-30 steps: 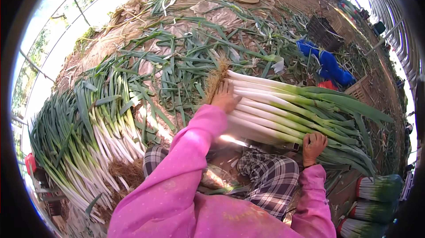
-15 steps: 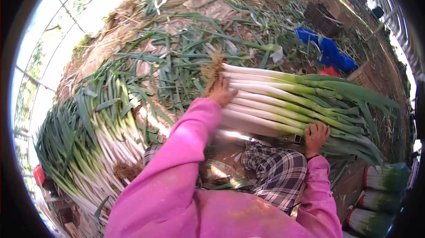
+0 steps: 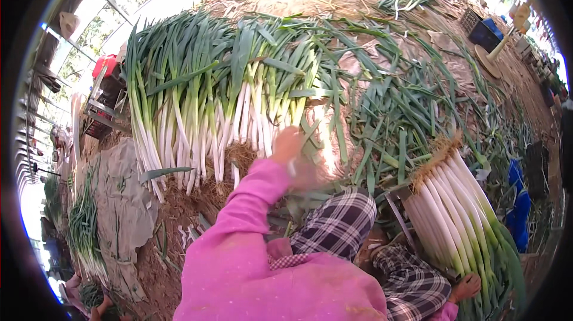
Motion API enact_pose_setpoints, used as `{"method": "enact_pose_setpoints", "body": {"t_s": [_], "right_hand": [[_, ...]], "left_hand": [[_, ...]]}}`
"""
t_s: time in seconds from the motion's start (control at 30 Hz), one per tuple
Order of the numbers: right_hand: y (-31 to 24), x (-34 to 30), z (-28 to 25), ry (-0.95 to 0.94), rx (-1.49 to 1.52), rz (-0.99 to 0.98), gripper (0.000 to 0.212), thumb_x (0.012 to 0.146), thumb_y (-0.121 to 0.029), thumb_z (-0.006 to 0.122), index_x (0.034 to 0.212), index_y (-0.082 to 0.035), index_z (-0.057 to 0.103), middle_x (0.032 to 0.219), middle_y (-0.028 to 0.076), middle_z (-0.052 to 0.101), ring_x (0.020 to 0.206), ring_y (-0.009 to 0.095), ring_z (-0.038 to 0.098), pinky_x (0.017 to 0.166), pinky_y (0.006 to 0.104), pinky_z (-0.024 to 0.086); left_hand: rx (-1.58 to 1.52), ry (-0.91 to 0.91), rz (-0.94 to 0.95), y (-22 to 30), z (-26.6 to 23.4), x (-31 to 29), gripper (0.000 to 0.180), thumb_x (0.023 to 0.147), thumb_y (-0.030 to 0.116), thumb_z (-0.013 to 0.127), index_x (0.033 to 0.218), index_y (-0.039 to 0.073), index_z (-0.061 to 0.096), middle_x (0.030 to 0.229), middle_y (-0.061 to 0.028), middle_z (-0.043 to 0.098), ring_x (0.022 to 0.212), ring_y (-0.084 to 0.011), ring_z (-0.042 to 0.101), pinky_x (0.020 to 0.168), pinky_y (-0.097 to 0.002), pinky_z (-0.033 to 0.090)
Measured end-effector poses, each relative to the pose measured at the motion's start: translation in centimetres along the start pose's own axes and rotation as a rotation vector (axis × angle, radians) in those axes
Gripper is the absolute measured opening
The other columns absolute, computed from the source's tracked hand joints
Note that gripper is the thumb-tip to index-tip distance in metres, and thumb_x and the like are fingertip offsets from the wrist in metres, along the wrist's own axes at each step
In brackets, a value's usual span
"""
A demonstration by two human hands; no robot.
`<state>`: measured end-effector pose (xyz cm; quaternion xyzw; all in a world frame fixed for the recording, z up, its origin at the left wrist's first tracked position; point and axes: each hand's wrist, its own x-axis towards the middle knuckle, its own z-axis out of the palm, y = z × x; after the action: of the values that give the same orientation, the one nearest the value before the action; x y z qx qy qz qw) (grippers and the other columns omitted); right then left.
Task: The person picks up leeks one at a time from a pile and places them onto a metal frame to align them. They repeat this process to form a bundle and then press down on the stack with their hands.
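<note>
A bundle of leeks (image 3: pixel 447 207) lies side by side on a low metal stand (image 3: pixel 399 216) at my right, roots toward the far side and green leaves toward me. My right hand (image 3: pixel 467 287) rests on the green part with its fingers bent over the stalks. A large heap of leeks (image 3: pixel 197 100) covers the ground ahead to the left, white ends and roots nearest me. Next to the heap's right end is my left hand (image 3: pixel 289 148), smeared by motion; its fingers and anything in them cannot be made out.
Cut leaves (image 3: pixel 394 112) litter the ground ahead. A grey sheet (image 3: pixel 122 196) lies at the left, beside more leeks (image 3: pixel 86 225) and another person's arm (image 3: pixel 98 309). Blue cloth (image 3: pixel 518 204) is at the right. Far right stand a crate (image 3: pixel 479 27) and a round-based post (image 3: pixel 488 61).
My view has turned left. My left hand has left the root end of the leeks on the stand and reached over to the heap. My right hand stays at the stand's leeks.
</note>
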<state>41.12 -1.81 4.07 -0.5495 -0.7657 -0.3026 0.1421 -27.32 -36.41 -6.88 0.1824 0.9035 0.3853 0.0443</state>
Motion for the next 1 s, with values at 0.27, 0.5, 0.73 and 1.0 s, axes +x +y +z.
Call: {"method": "enact_pose_setpoints", "body": {"t_s": [0.27, 0.5, 0.73, 1.0], "right_hand": [[1.7, -0.1, 2.3, -0.098, -0.031, -0.077, 0.020, 0.091, -0.028, 0.050, 0.093, -0.013, 0.062, 0.105, 0.004, 0.062, 0.099, 0.025, 0.057, 0.086, 0.0396, 0.042], [3.2, -1.4, 4.5, 0.035, -0.071, 0.139, 0.030, 0.081, -0.036, 0.061, 0.086, -0.007, 0.067, 0.086, 0.013, 0.065, 0.080, 0.033, 0.058, 0.075, 0.0472, 0.046], [5.0, -0.4, 5.8, 0.132, -0.194, -0.120, 0.033, 0.082, -0.039, 0.060, 0.092, -0.009, 0.068, 0.093, 0.012, 0.065, 0.086, 0.031, 0.059, 0.078, 0.0452, 0.047], [2.0, 0.5, 3.5, -0.049, -0.151, -0.049, 0.023, 0.088, -0.031, 0.054, 0.093, -0.011, 0.064, 0.101, 0.007, 0.063, 0.093, 0.027, 0.058, 0.082, 0.0418, 0.045]], "left_hand": [[0.237, 0.002, -0.516, -15.3, -5.0, 3.5, 0.029, 0.084, 0.026, 0.055, 0.097, 0.001, 0.061, 0.097, -0.0231, 0.063, 0.093, -0.0400, 0.060, 0.083, -0.0468, 0.046], [0.158, 0.297, -0.515, -14.2, -6.1, 3.2, 0.035, 0.083, 0.024, 0.055, 0.109, 0.001, 0.055, 0.101, -0.0240, 0.061, 0.092, -0.0423, 0.059, 0.083, -0.0482, 0.045], [0.561, 0.300, -0.566, -20.2, -17.7, -4.0, 0.031, 0.085, 0.015, 0.049, 0.112, 0.002, 0.050, 0.110, -0.0229, 0.056, 0.098, -0.0421, 0.056, 0.079, -0.0497, 0.047], [0.719, 0.190, -0.641, -17.9, -14.6, -5.6, 0.026, 0.085, 0.013, 0.050, 0.109, 0.002, 0.053, 0.105, -0.0187, 0.058, 0.095, -0.0399, 0.059, 0.077, -0.0500, 0.048]]}}
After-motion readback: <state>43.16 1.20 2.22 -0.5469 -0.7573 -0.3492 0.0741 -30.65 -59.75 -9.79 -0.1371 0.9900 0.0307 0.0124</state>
